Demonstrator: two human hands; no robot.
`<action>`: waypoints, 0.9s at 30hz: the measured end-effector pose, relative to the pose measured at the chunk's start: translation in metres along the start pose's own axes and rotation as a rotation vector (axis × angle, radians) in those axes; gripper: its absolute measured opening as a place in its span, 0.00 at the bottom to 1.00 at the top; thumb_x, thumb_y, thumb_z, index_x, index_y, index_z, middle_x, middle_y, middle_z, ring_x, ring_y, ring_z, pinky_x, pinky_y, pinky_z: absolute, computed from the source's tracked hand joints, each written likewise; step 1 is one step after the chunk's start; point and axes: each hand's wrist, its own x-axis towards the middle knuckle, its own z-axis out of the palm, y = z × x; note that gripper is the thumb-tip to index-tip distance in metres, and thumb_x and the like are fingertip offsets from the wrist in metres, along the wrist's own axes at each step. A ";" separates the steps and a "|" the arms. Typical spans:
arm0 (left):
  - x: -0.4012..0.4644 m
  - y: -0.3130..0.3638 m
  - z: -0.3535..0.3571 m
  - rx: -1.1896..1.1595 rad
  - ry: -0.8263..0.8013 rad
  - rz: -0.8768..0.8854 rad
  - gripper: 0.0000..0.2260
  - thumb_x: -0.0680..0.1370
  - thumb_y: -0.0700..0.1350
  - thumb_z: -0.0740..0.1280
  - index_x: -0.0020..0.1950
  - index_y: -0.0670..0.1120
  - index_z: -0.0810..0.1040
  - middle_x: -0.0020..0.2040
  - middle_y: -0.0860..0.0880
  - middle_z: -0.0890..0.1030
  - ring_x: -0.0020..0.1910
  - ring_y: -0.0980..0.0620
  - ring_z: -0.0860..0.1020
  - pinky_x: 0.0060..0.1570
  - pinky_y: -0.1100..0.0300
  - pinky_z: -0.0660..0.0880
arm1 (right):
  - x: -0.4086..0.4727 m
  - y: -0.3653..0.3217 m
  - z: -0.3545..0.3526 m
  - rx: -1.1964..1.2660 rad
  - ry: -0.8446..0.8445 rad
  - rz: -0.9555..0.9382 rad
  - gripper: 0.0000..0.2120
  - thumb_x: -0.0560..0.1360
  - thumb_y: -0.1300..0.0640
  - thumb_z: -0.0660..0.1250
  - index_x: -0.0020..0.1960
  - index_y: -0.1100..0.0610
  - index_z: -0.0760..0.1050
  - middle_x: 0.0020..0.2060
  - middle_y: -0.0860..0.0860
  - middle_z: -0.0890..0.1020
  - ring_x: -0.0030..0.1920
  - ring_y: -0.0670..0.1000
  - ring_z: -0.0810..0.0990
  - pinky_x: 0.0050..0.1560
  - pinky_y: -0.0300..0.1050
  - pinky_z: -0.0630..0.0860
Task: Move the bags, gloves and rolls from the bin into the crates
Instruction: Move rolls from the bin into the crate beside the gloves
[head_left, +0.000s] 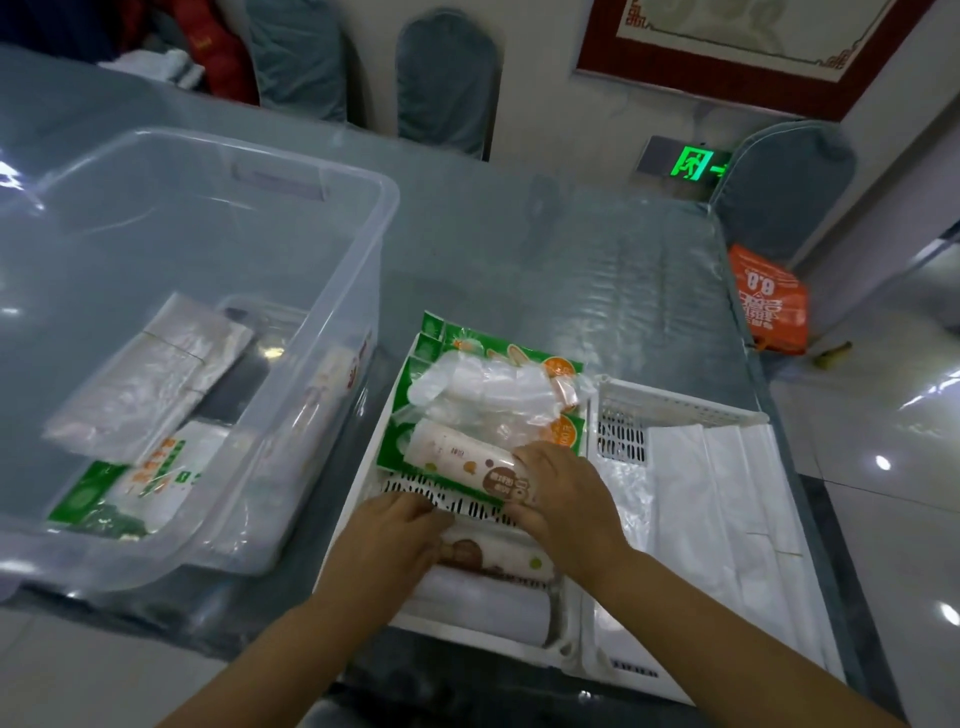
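A clear plastic bin (384, 218) stands on the left and holds a stack of white bags (145, 374), a green glove pack (88, 499) and a roll (322, 384) against its right wall. The middle white crate (363, 467) holds green glove packs (467, 353) with clear gloves (483, 389) on top. My right hand (566, 499) grips the right end of a printed roll (452, 460) lying across that crate. My left hand (400, 530) curls over the left end of a second roll (498, 558) nearer to me. The right crate (675, 410) holds white bags (727, 493).
All containers sit on a table covered with a glossy clear sheet (597, 270); its right edge runs just past the right crate. An orange bag (771, 306) lies on the floor to the right. Covered chairs (447, 78) stand behind the table.
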 end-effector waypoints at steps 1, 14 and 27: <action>0.005 -0.002 0.001 0.017 -0.044 -0.003 0.13 0.71 0.49 0.69 0.55 0.53 0.79 0.50 0.52 0.81 0.50 0.52 0.78 0.52 0.56 0.75 | 0.001 0.002 0.000 0.010 0.026 0.022 0.28 0.61 0.52 0.78 0.57 0.60 0.75 0.51 0.55 0.79 0.49 0.54 0.77 0.50 0.45 0.74; 0.028 -0.031 -0.001 0.166 -0.399 0.019 0.21 0.77 0.53 0.58 0.70 0.55 0.64 0.68 0.50 0.71 0.68 0.48 0.62 0.69 0.53 0.57 | -0.001 0.005 -0.002 -0.014 0.063 0.070 0.29 0.63 0.55 0.78 0.60 0.62 0.75 0.52 0.56 0.77 0.51 0.56 0.76 0.51 0.48 0.74; -0.009 -0.008 -0.012 0.146 -0.054 -0.041 0.18 0.54 0.50 0.81 0.41 0.52 0.83 0.39 0.52 0.83 0.37 0.52 0.81 0.37 0.58 0.80 | 0.001 -0.009 0.024 -0.230 -0.157 -0.137 0.27 0.64 0.48 0.76 0.60 0.56 0.75 0.47 0.53 0.80 0.47 0.54 0.79 0.47 0.51 0.77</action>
